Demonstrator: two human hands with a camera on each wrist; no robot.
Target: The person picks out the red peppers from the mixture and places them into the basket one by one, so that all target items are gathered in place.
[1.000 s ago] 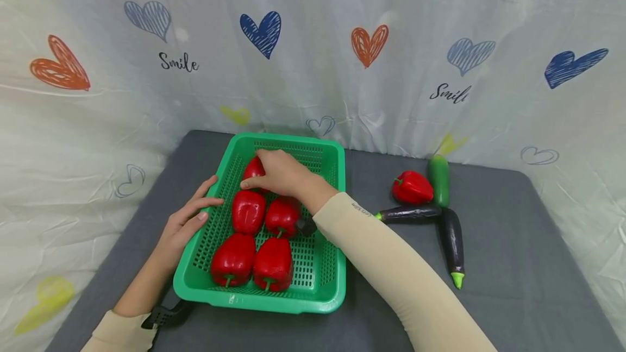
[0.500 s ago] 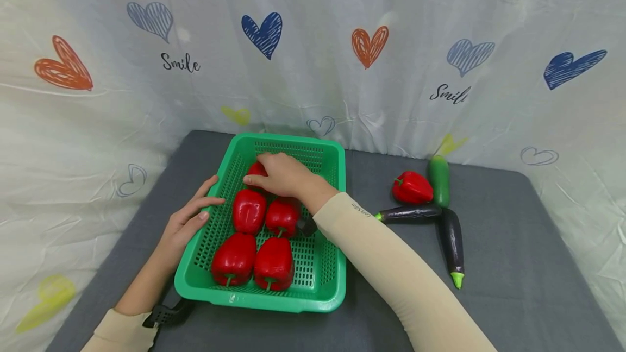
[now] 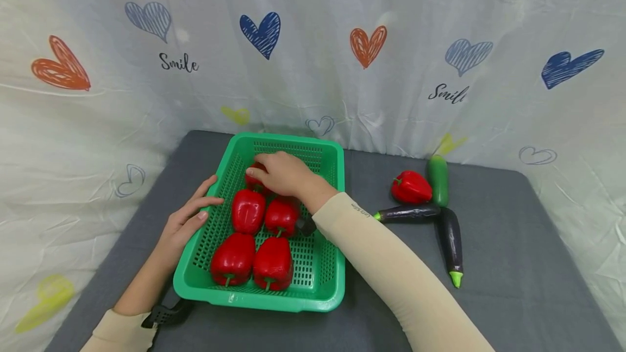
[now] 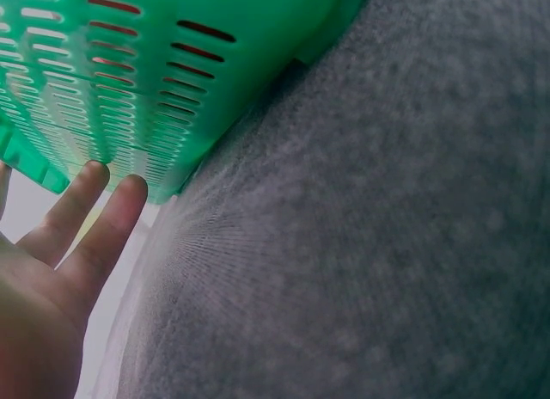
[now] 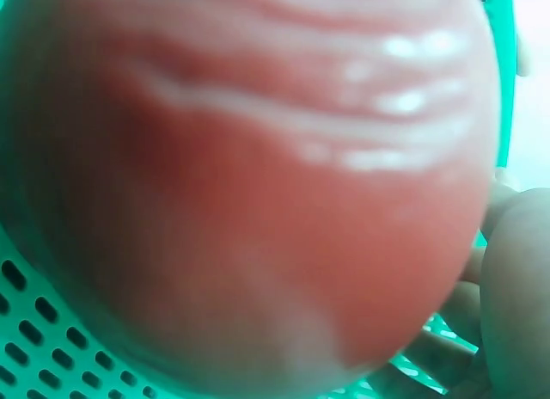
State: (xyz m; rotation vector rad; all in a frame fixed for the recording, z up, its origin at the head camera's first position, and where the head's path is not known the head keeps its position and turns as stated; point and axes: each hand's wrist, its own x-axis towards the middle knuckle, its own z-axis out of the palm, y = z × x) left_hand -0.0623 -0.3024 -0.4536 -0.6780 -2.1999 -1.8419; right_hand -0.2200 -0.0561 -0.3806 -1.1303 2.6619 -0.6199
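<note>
A green plastic basket [image 3: 330,300] holds several red bell peppers, among them a front-left pepper [image 3: 233,259] and a middle one [image 3: 248,212]. My right hand [image 3: 286,174] reaches into the far part of the basket and grips a red bell pepper [image 3: 256,182], partly hidden under the fingers and thumb. In the right wrist view a blurred red pepper [image 5: 284,210] fills most of the picture, with fingers at its right. My left hand [image 3: 183,227] touches the basket's left side, its fingers extended over the rim; in the left wrist view two fingertips [image 4: 129,193] lie against the slotted wall.
Right of the basket, on the grey cloth [image 3: 508,232], lie a red bell pepper [image 3: 412,187], a green cucumber [image 3: 438,181] and two eggplants, one sideways [image 3: 408,212] and one pointing frontward [image 3: 451,240]. A white curtain [image 3: 313,69] with printed hearts hangs behind and at the sides.
My right thumb has shifted up over the far pepper, and more of the pepper's near side shows below it. The left hand and the basket stay in place.
</note>
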